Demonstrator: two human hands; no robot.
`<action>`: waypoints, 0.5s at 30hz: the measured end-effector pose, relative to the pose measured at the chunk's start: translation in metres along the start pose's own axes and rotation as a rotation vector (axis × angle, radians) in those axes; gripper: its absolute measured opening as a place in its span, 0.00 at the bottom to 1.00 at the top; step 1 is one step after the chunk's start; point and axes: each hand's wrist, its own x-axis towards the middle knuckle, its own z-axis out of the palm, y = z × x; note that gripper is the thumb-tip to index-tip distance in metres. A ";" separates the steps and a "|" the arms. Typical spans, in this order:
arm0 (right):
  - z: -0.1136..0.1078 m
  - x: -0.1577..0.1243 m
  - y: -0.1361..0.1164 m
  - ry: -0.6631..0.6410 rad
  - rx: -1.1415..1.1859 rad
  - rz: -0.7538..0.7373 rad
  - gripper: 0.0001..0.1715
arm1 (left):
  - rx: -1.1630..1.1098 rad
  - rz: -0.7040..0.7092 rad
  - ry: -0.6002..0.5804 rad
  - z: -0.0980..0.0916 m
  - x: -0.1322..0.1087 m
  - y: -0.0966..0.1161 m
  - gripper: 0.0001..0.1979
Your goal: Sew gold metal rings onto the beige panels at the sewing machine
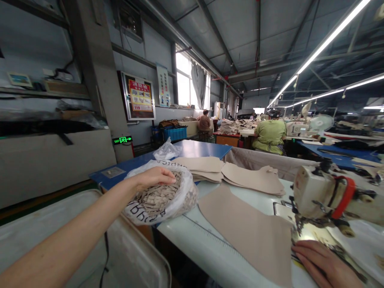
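Observation:
My left hand [156, 177] reaches over a clear plastic bag [187, 188] with dark lettering. Its fingers are loosely bent above the many small beige fabric strips [160, 198] inside, with nothing visible in them; the thumb is hidden. At the lower right, my right hand [327, 262] lies flat with fingers stretched out, fingertips at the edge of a large beige fabric panel [249, 232]. Just beyond those fingertips is the lit needle area of a white sewing machine [313, 192]. The panel lies flat on the pale table [177, 228].
Stacked beige cut panels [252, 178] lie behind the large panel. A blue tabletop [198, 148] adjoins the far side. A pale bin [141, 244] stands at the lower left. Farther off, a person in a green top [270, 134] sits at another workstation.

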 end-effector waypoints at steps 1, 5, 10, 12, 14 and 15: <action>0.000 0.000 0.000 -0.007 0.002 0.007 0.18 | -0.005 0.018 -0.087 0.004 -0.008 0.009 0.13; 0.002 -0.002 0.001 -0.021 0.003 0.030 0.18 | -0.012 0.067 -0.657 0.028 -0.036 0.039 0.14; 0.003 -0.004 0.001 -0.069 0.027 0.068 0.18 | 0.020 0.220 -0.519 0.035 -0.035 0.043 0.09; 0.002 -0.004 0.001 -0.071 0.032 0.076 0.18 | 0.091 0.205 -0.235 0.025 -0.022 0.033 0.11; 0.002 -0.004 0.000 -0.065 0.029 0.077 0.18 | 0.228 0.159 0.019 0.015 -0.010 0.022 0.12; 0.002 -0.004 0.000 -0.061 0.024 0.076 0.19 | 0.293 0.141 0.111 0.010 -0.005 0.016 0.12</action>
